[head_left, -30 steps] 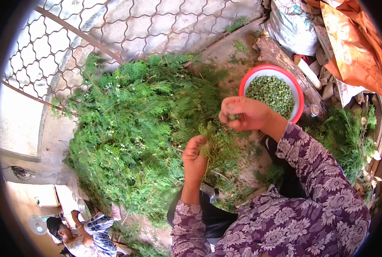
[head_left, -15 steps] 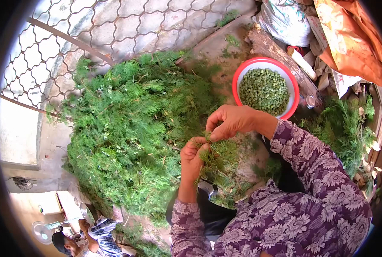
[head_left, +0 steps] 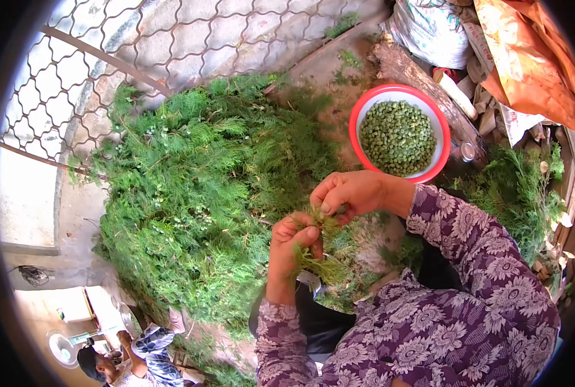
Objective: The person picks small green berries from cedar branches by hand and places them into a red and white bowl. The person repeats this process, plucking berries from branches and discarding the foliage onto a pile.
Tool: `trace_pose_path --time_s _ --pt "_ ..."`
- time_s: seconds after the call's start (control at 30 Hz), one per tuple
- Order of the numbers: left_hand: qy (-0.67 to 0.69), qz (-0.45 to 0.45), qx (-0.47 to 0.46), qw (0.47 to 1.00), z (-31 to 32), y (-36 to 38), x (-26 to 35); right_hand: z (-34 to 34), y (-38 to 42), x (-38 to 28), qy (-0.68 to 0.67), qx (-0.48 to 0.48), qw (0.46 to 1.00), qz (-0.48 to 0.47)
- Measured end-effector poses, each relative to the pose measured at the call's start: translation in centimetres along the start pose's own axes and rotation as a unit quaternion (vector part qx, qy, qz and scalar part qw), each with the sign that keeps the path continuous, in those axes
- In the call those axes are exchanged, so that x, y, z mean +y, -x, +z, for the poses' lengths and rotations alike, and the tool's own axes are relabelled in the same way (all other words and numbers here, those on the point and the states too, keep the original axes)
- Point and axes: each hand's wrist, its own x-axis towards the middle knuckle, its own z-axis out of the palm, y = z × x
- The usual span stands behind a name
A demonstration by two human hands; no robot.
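My left hand is closed on a green sprig, whose fronds hang below the fingers. Just up and to the right, my right hand pinches the upper part of the same sprig, its fingertips close to the left ones. Beyond both hands lies a big heap of green feathery branches. A red-rimmed white basin holds many small green cones, above my right forearm in the view.
A metal lattice gate spans the top left. Logs, a white sack and an orange sheet are at the upper right. More branches lie at right. Another person sits at lower left near a fan.
My right hand has moved slightly down and turned. The sprig has shifted, with its fronds now bunched between and below my hands.
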Motion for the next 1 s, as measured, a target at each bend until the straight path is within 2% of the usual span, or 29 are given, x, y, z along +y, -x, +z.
trace_pose_path --time_s 0.07,0.1,0.17,0.3,0.37,0.5,0.63,0.7,0.83,0.9,1.0 --pt "0.035 0.012 0.0 0.999 -0.7 -0.2 0.0 -0.4 0.0 -0.1 -0.048 -0.082 0.995 -0.018" --pt "0.071 0.023 -0.001 0.997 -1.0 -0.3 0.0 -0.3 0.2 -0.4 -0.046 -0.083 0.995 -0.019" --pt "0.072 0.031 0.006 0.997 -1.1 -0.4 0.1 0.0 0.6 -1.1 -0.096 -0.048 0.993 -0.048" --pt "0.058 0.027 0.043 0.997 -0.9 -0.6 0.1 -0.5 0.4 -0.9 -0.082 -0.047 0.994 -0.06" --pt "0.049 0.026 0.04 0.998 -0.9 -0.7 0.0 -0.6 0.2 -0.7 0.006 -0.016 0.998 -0.062" --pt "0.042 0.024 0.036 0.998 -1.0 -0.9 -0.4 -0.4 0.1 -0.4 0.005 -0.009 0.996 -0.088" --pt "0.008 0.032 0.062 0.998 0.2 -0.7 0.0 -0.4 0.2 -0.5 0.016 -0.019 0.997 -0.073" --pt "-0.012 -0.002 0.024 1.0 -0.2 -0.6 0.0 -0.5 0.2 -0.3 0.016 -0.023 0.998 -0.061" --pt "0.002 -0.023 0.017 1.0 -0.4 -0.2 -0.1 -0.5 0.1 0.1 -0.048 -0.092 0.994 -0.035" --pt "0.038 -0.013 -0.044 0.998 -0.9 -0.2 -0.2 -0.4 0.1 0.2 -0.088 -0.109 0.99 -0.017" --pt "0.064 0.013 0.001 0.998 -1.1 -0.5 -0.3 -0.1 0.3 0.0 -0.101 -0.117 0.988 -0.01"
